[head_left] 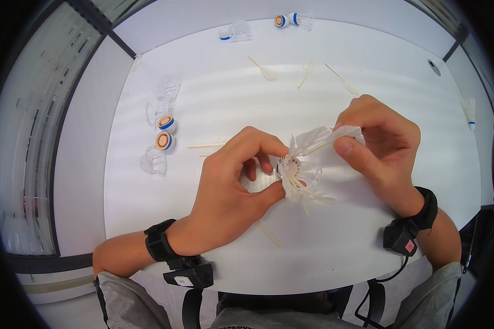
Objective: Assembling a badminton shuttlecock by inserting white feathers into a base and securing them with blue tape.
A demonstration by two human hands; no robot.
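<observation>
Between thumb and fingers my left hand [225, 192] grips a shuttlecock [292, 167] by its base, its open end facing right. White feathers fan out around it unevenly, with a clear plastic ring part [313, 172] showing among them. My right hand [381, 142] is closed in a pinch on a white feather [348, 131] at the upper right of the shuttlecock. Whether that feather is still joined to it I cannot tell. Loose feather quills [206, 146] lie beyond my left hand, and another quill [270, 234] lies below it.
Two blue-banded cork heads [164, 141] and several clear plastic skirts [153, 160] lie at the left. More shuttlecock parts [239, 32] stand along the back panel. Loose feathers [268, 72] lie across the far table [203, 71]. Another shuttlecock [471, 115] is at the right edge.
</observation>
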